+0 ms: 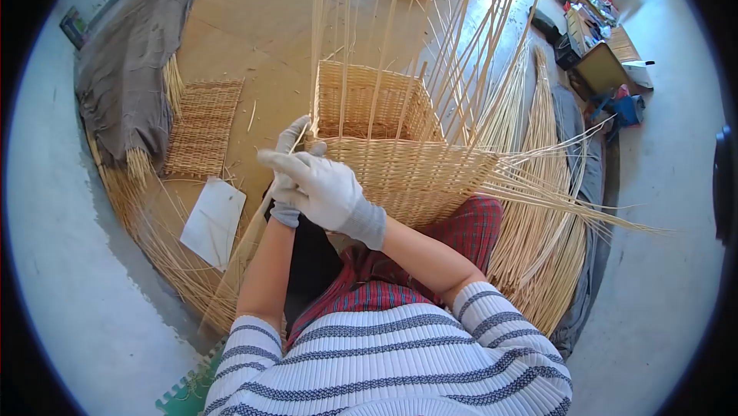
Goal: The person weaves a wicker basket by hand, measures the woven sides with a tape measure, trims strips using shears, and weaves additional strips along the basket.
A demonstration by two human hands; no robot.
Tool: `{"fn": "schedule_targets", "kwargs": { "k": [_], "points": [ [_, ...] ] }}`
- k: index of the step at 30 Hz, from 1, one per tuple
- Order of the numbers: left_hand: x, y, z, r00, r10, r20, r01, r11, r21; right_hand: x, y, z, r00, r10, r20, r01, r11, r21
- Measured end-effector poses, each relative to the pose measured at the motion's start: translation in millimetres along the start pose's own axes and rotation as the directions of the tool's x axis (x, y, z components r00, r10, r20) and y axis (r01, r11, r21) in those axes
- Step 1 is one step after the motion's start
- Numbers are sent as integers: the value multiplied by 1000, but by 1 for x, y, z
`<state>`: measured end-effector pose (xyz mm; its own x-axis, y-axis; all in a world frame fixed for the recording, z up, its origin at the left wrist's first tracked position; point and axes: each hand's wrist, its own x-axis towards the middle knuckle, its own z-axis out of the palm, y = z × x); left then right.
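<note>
A rectangular wicker basket (407,178) rests at my knees, with long upright stakes rising from its rim and a bunch of loose strands sticking out at its right corner. Both my hands wear pale gloves and meet at the basket's near left corner. My right hand (327,189) is in front, its fingers closed round a thin strand. Behind it, partly covered, my left hand (288,143) has its fingers bent against the corner; what it grips is too small to make out.
Long wicker bundles (538,224) lie at the right. At the left are a woven mat (204,128), a white sheet (214,220) and a grey cloth (134,62) over more bundles. A cluttered bench (607,59) stands at the upper right.
</note>
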<state>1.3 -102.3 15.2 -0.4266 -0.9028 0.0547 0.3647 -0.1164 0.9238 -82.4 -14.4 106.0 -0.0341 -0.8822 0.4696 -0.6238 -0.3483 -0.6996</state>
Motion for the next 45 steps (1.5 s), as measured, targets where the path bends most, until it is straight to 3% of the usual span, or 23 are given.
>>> {"fn": "schedule_targets", "kwargs": {
  "k": [1, 4, 5, 7, 8, 9, 11, 13, 17, 19, 21, 23, 24, 26, 30, 33, 36, 40, 41, 42, 43, 44, 45],
  "points": [
    [7, -6, -7, 1000, 6, -1, -6, 1000, -10, 5, 11, 5, 992, -116, -50, 115, 993, -32],
    [19, -8, -23, 941, 272, 199, -337, 767, 545, -15, 38, -12, 930, 268, -251, -204, 946, 252],
    [22, -5, -25, 943, 279, 183, -334, 776, 536, -21, 36, -19, 936, 262, -236, -205, 949, 240],
    [29, -4, -31, 951, 174, 255, -293, 768, 570, -42, 25, -25, 977, 37, -211, -74, 982, -171],
    [33, -1, -29, 954, 160, 255, -281, 781, 558, -50, 16, -1, 929, 334, -158, -251, 884, 394],
    [36, -1, -29, 954, 155, 256, -275, 791, 547, -55, 13, -14, 998, -68, -10, 65, 979, -192],
    [40, -1, -31, 931, 146, 336, -334, 713, 616, -66, 34, -15, 957, 103, -271, -96, 995, 41],
    [38, -3, -25, 937, 160, 310, -320, 746, 584, -61, 65, -38, 696, 630, -344, -381, 731, 567],
    [35, -6, 5, 966, 238, 103, -234, 627, 743, -61, 100, -54, 584, 728, -359, -442, 656, 611],
    [27, -7, 13, 977, 212, 3, -133, 604, 786, -22, 90, -56, 761, 438, -479, -328, 896, 298],
    [26, -1, 20, 954, 299, -21, -156, 556, 816, 36, 95, -60, 836, -203, -509, -109, 849, -517],
    [24, 3, 22, 949, 315, -14, -163, 528, 834, 64, 72, -62, 810, 181, -558, -428, 833, -351],
    [24, 5, 23, 943, 334, -16, -165, 506, 847, 58, 71, -70, 812, 183, -555, -432, 828, -359],
    [21, 11, 25, 962, 271, -26, -121, 511, 851, 35, 69, -85, 800, 436, -413, -346, 897, 276],
    [28, 6, 18, 967, 254, 11, -134, 472, 871, -55, 98, -71, 943, 238, -234, -269, 956, -113],
    [24, 7, 21, 977, 211, 26, -126, 479, 869, -61, 71, -52, 867, 357, -348, -427, 892, -149],
    [26, 7, 21, 969, 245, 25, -136, 444, 886, -19, 71, -54, 828, 548, -119, -535, 709, -460],
    [32, 3, 17, 955, 289, 69, -176, 367, 913, 32, 56, -70, 657, 753, 10, -659, 581, -478],
    [30, 2, 16, 968, 248, 30, -126, 381, 916, 35, 76, -66, 865, 472, -173, -502, 807, -310],
    [30, 5, 16, 970, 240, 47, -131, 346, 929, 30, 83, -67, 907, 149, -393, -243, 949, -201],
    [29, 7, 17, 973, 222, 57, -133, 347, 928, 16, 89, -70, 901, 166, -400, -263, 944, -200],
    [29, 9, 19, 980, 198, 33, -103, 353, 930, 5, 89, -80, 836, 299, -460, -185, 943, 277],
    [29, 9, 20, 984, 180, 5, -70, 361, 930, -3, 90, -86, 779, 439, -447, -23, 733, 680]
  ]
}}
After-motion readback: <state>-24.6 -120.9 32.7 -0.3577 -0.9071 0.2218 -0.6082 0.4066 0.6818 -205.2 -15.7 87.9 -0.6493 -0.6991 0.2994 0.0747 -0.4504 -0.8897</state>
